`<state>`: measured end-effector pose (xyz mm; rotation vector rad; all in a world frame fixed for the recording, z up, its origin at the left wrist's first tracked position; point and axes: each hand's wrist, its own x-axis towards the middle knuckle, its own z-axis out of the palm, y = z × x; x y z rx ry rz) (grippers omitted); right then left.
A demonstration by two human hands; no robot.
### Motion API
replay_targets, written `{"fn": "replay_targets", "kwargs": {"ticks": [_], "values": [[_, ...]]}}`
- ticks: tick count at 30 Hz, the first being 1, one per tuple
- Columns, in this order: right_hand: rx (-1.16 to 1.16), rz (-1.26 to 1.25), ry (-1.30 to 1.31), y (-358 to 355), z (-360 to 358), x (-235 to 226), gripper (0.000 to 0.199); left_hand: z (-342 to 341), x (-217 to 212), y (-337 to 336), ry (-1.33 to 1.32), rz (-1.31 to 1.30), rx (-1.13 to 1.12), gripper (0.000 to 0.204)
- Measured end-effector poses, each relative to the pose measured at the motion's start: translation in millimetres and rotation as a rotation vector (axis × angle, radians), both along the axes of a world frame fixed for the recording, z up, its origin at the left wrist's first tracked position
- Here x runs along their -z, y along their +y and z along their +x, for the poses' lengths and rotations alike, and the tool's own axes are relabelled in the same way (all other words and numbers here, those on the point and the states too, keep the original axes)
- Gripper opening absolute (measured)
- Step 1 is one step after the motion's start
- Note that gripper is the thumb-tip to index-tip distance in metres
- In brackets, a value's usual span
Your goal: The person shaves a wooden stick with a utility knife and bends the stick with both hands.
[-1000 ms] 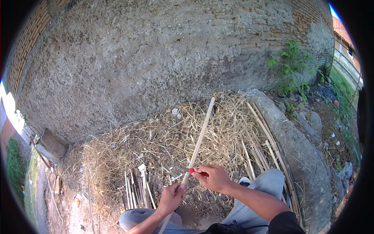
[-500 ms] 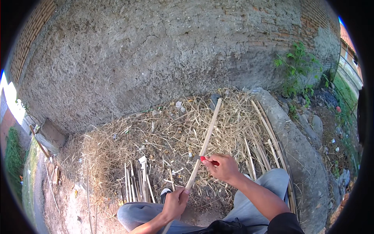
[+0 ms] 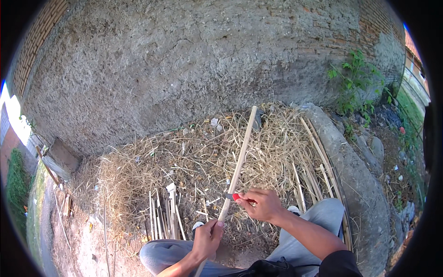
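A long pale strip of split bamboo or wood [image 3: 243, 150] slants up and away from my lap, its far end near the wall. My left hand [image 3: 208, 239] is closed round the strip's lower part. In my right hand [image 3: 263, 203] is a knife [image 3: 234, 197] with a red handle and a short dark blade. The blade lies across the strip, a little above my left hand. Most of the handle is hidden inside my fingers.
Dry shavings [image 3: 124, 184] cover the ground up to a rough grey wall [image 3: 184, 69]. Several cut strips [image 3: 161, 214] lie left of my feet, and more strips [image 3: 311, 182] lie on the right. A concrete kerb [image 3: 350, 180] and a green plant [image 3: 355, 83] stand at right.
My right hand and the knife have moved slightly down along the strip, closer to my left hand. The strip's far end has shifted left and upward.
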<state>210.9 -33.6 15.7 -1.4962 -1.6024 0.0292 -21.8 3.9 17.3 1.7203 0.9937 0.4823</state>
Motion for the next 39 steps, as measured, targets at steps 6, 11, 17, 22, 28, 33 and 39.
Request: {"fn": "replay_targets", "kwargs": {"ticks": [6,11,17,22,28,33,39], "values": [[0.042,0.064,-0.065,6,2,7,0.022,4,-8,0,0.058,0.117,0.006,0.029],[0.09,0.021,-0.04,13,14,5,0.022,-1,-1,-6,0.037,0.054,0.017,0.026],[0.154,0.037,0.01,15,27,0,0.02,1,-7,-11,0.043,0.095,0.013,0.022],[0.298,-0.047,0.047,20,63,3,0.019,-13,-6,-29,0.087,0.087,0.083,0.024],[0.322,-0.102,0.087,16,89,0,0.021,-18,-27,-44,-0.031,0.076,0.09,0.025],[0.457,-0.154,0.105,17,101,5,0.023,-58,3,-68,0.095,0.127,0.064,0.025],[0.453,-0.256,0.144,14,109,6,0.026,-88,-9,-90,0.145,-0.027,-0.022,0.026]]}}
